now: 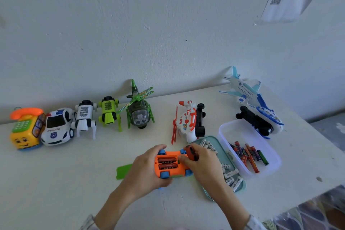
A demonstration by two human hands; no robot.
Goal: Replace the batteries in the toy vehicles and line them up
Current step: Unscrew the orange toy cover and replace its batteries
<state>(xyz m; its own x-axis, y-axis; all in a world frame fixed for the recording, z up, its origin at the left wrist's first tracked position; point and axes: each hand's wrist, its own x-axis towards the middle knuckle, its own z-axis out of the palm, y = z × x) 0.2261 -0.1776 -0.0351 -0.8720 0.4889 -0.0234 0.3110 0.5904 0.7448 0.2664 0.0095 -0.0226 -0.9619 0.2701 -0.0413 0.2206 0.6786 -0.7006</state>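
Orange car with blue wheels and dark red batteries, lower centre. Green lid left of it. Left row: yellow-orange phone, white police car, white-black robot dog, lime robot dog, green helicopter. Centre right: white-red helicopter. Upper right: white-blue plane. Teal tray, white batteries. Clear tub, red, orange, blue and green batteries.

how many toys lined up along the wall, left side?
5: phone bus far left, then police car, white robot dog, green robot dog, green helicopter.
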